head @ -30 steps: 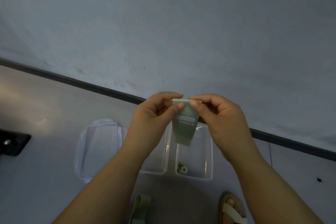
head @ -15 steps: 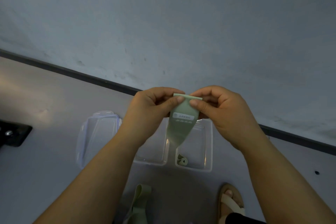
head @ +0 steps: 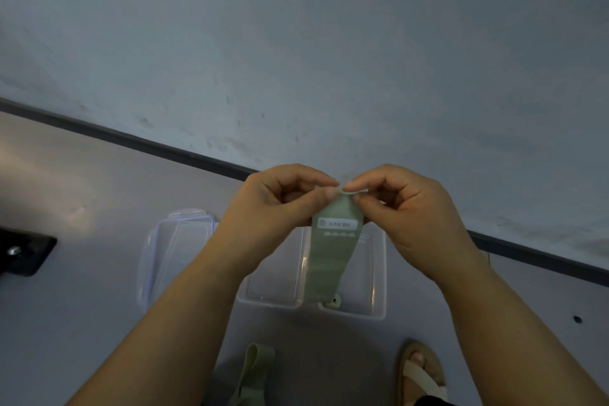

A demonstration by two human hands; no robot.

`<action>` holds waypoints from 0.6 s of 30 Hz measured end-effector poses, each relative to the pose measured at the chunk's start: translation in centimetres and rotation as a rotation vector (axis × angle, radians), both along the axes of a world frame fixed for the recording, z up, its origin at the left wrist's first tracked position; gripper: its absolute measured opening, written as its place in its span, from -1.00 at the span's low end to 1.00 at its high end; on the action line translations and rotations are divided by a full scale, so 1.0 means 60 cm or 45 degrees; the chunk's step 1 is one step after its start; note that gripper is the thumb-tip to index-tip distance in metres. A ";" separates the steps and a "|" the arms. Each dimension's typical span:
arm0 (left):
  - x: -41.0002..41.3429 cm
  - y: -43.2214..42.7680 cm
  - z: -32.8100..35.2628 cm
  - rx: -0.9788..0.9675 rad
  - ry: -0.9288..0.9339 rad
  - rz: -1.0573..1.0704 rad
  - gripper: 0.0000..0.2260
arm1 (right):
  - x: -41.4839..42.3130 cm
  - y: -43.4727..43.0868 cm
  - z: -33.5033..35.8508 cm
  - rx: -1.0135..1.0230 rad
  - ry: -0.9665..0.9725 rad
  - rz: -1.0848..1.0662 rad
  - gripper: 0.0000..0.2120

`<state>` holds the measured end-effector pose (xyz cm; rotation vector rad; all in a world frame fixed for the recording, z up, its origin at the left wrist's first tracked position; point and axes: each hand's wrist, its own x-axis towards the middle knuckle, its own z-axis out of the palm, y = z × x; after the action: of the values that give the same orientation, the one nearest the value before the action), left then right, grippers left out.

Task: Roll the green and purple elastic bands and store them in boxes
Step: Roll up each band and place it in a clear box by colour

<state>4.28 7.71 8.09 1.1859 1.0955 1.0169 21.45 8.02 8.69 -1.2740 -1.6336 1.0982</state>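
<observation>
Pinching the top edge of the green band (head: 329, 257), left hand (head: 273, 208) and right hand (head: 405, 211) hold it hanging above the box (head: 366, 277) beneath. Step: starting the roll. Next, probably: tuck edge tight, wind downward evenly before boxing.

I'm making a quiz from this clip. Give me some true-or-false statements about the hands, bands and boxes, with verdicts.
1. The left hand and right hand both pinch the top edge of the green band. True.
2. The held band is fully rolled up. False: it hangs flat below the fingers.
3. The right box holds a rolled green band. True.
4. A lid covers the left box. False: it is open, and a lid lies beside it.
</observation>
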 end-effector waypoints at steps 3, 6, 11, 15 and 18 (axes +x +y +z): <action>0.002 0.003 -0.002 -0.031 -0.004 0.062 -0.87 | -0.003 -0.001 -0.002 0.043 -0.037 -0.001 -0.69; 0.003 0.005 -0.006 -0.083 0.011 0.095 -0.87 | -0.003 0.000 -0.003 0.046 -0.049 -0.004 -0.68; 0.007 0.005 -0.011 -0.100 0.103 0.156 -0.89 | -0.003 0.001 -0.005 -0.115 -0.004 0.005 -0.75; 0.009 0.005 -0.014 -0.063 0.136 0.211 -0.88 | -0.001 0.004 -0.008 -0.330 0.133 0.030 -0.82; 0.008 0.004 -0.013 -0.032 0.152 0.222 -0.87 | -0.005 0.002 -0.007 -0.366 0.156 0.014 -0.81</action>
<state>4.79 7.96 7.33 1.1580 1.3204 1.0722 21.16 8.17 8.24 -1.3495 -1.4296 1.4285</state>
